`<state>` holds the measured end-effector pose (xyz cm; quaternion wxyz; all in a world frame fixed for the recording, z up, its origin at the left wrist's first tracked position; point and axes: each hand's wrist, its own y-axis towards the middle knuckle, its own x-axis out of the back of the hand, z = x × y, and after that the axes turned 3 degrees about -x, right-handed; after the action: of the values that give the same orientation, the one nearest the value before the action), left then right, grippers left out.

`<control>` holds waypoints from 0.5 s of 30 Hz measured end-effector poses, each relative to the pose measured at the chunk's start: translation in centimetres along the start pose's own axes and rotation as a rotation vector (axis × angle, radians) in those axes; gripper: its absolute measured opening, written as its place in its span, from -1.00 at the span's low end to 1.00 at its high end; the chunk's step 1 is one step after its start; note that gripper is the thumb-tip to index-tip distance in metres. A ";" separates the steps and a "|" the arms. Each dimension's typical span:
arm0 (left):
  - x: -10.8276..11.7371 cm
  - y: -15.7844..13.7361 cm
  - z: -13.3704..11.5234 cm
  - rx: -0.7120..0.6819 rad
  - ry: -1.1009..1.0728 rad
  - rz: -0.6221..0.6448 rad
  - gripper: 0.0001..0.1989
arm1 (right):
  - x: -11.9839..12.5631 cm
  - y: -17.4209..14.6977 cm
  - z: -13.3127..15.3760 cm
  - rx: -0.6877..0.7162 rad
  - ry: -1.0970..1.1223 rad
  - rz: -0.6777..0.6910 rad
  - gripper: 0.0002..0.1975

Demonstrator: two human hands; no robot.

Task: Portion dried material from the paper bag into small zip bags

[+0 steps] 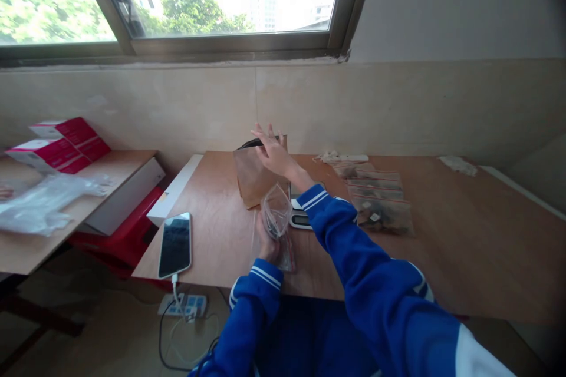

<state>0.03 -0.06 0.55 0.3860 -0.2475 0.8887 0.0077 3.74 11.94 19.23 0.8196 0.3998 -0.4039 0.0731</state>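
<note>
My left hand is closed around a clear plastic bag whose mouth gapes upward; small contents inside are too blurred to name. Under that hand another flat clear zip bag lies near the table's front edge. My right hand is raised with its fingers spread, and nothing shows in it. Just behind and below it stands a brown paper bag with a dark opening at the top. My right forearm partly hides a white device with a small display, which resembles a digital scale.
Several zip bags with dark small items lie in a row to the right. A phone on a charging cable rests at the table's left edge, above a power strip. Red-and-white boxes and crumpled plastic occupy the left table.
</note>
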 end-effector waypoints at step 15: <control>0.6 -0.2 -0.2 -0.102 0.070 0.057 -0.54 | 1.7 -15.1 5.2 -0.426 0.406 0.281 -0.76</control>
<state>-0.37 -0.58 0.30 0.3412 -0.2416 0.9067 0.0551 8.41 -2.23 13.35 0.9305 0.1369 -0.2897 0.1777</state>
